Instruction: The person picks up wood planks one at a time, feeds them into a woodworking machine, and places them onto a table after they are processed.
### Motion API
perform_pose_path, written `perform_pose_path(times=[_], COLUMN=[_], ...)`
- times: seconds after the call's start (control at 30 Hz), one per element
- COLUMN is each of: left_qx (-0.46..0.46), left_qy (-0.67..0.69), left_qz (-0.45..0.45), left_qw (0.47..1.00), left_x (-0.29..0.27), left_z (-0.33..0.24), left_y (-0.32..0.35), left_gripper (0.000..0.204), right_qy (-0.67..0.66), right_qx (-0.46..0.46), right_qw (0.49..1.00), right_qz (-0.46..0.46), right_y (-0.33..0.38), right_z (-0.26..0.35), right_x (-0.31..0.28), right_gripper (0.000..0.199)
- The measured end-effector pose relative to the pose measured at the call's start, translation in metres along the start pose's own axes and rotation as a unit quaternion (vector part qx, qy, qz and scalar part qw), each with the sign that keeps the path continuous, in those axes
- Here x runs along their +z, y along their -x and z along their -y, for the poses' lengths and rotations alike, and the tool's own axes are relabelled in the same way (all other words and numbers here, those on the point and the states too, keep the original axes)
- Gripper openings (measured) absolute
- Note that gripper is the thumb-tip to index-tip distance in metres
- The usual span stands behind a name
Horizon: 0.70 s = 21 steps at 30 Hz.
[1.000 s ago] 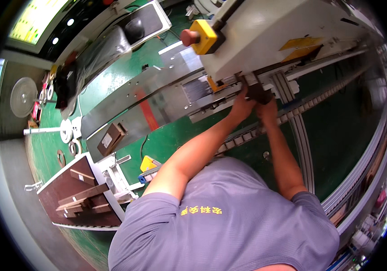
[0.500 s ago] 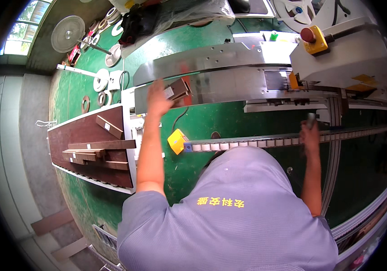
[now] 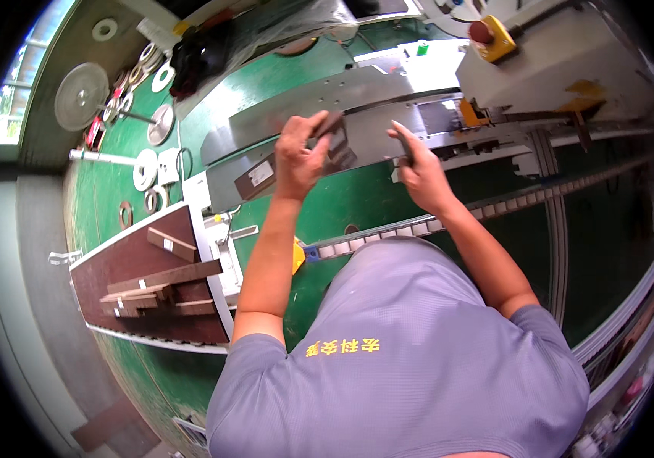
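My left hand [image 3: 298,156] is over the metal worktable [image 3: 376,126], its thumb and fingers closed around a brown board piece [image 3: 340,145] held tilted and slightly blurred. Beside that wrist, a second brown board [image 3: 258,179] bearing a white label lies flat on the metal. To the right, my right hand [image 3: 424,177] is raised above the table's near edge. A small dark object [image 3: 405,150] sits in its grip; its kind cannot be made out. A gap separates the two hands.
At the left, a white-edged table [image 3: 124,263] carries several brown strips [image 3: 159,290]. A machine with a red stop button [image 3: 481,31] stands at the right. Before my body runs a roller rail [image 3: 411,229]. Reels of edging [image 3: 144,169] stand at the far left.
My right hand has come up and leftward from beside the rail to the metal table. The left hand has moved right, lifting one board piece; the labelled board lies left behind on the metal.
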State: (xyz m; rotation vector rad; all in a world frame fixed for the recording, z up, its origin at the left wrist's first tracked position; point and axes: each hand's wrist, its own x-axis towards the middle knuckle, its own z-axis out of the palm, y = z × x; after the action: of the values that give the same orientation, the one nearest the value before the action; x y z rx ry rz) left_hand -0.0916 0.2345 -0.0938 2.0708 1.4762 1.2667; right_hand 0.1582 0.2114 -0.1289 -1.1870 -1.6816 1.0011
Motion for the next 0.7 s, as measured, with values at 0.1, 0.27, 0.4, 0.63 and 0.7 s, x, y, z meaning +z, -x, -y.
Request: perform_pose_path(times=[0.1,0.27,0.4,0.63,0.7], left_qx=[0.014,0.012,0.019,0.068,0.089], left_qy=[0.069,0.088,0.053,-0.019,-0.029], left_qz=[0.030,0.025,0.030,0.031,0.019], left_qw=[0.997,0.996,0.998,0.997,0.995], left_x=[0.040,0.068,0.074,0.079,0.081], left_z=[-0.017,-0.020,-0.024,-0.029,-0.027], left_y=[-0.005,-0.006,-0.005,-0.008,-0.006], left_gripper=[0.036,0.036,0.039,0.041,0.041], right_qy=[0.033,-0.051,-0.016,-0.011,-0.003], right_qx=[-0.140,-0.118,-0.109,-0.069,-0.059], right_qw=[0.987,0.990,0.992,0.995,0.996], right_qz=[-0.065,-0.059,-0.061,-0.069,-0.070], right_y=[-0.023,-0.024,-0.017,-0.015,-0.013], right_z=[-0.013,-0.032,-0.042,-0.033,-0.026], right_x=[0.023,0.020,0.017,0.013,0.012], right_gripper=[0.069,0.069,0.068,0.062,0.061])
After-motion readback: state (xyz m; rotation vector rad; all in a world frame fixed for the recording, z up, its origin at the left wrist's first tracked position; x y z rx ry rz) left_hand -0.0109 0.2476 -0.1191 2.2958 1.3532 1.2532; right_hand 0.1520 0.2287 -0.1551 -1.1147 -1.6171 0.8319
